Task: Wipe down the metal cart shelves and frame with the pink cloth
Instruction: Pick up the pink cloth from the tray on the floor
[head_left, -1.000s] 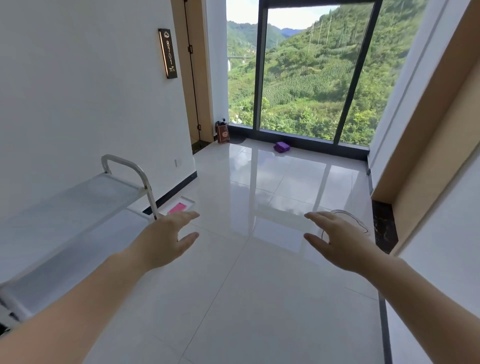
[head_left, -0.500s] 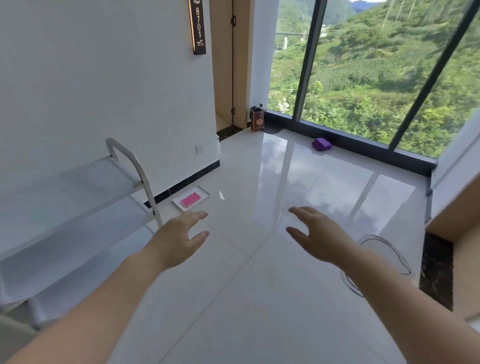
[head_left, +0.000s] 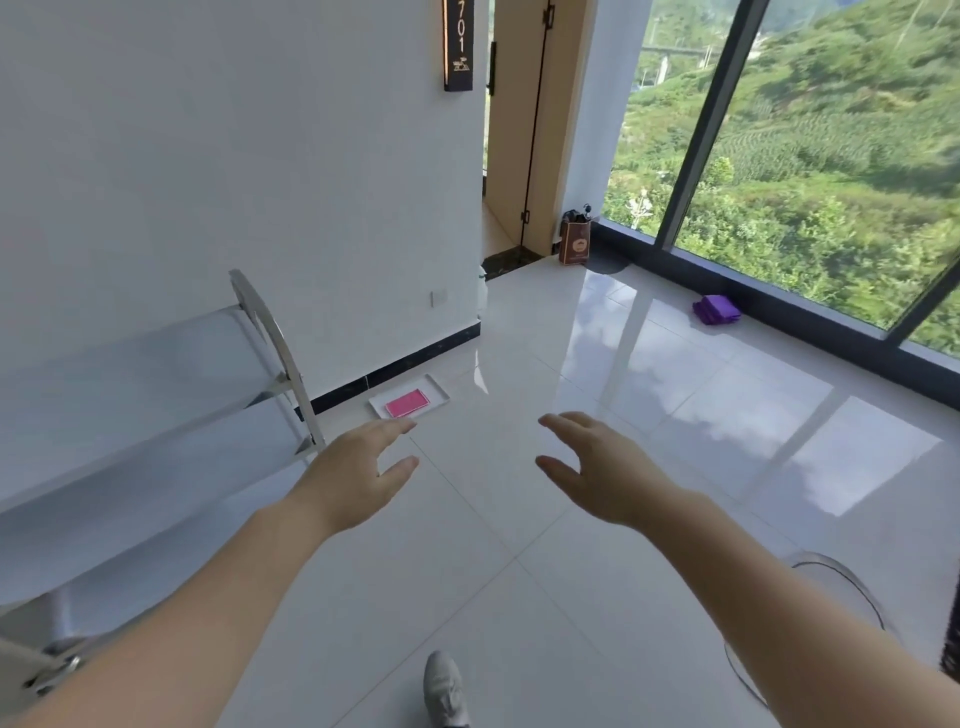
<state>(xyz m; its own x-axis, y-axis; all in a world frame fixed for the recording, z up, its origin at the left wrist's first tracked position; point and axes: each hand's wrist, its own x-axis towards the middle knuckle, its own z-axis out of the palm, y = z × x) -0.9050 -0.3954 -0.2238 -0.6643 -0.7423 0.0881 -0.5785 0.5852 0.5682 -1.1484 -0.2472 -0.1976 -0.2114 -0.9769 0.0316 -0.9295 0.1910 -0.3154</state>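
Above the glossy floor (head_left: 519, 597), left hand (head_left: 353, 480) and right hand (head_left: 605, 478) outstretched, palms down, each grip wide, empty.

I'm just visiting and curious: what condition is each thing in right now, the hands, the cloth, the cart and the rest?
Left hand: open, holding nothing.
Right hand: open, holding nothing.
Pink cloth: folded flat in its tray, untouched.
White tray: on the floor by the wall.
Metal cart: beside the wall, shelves bare where visible.
Purple cloth: folded on the floor near the window.
Paper bag: upright by the door.
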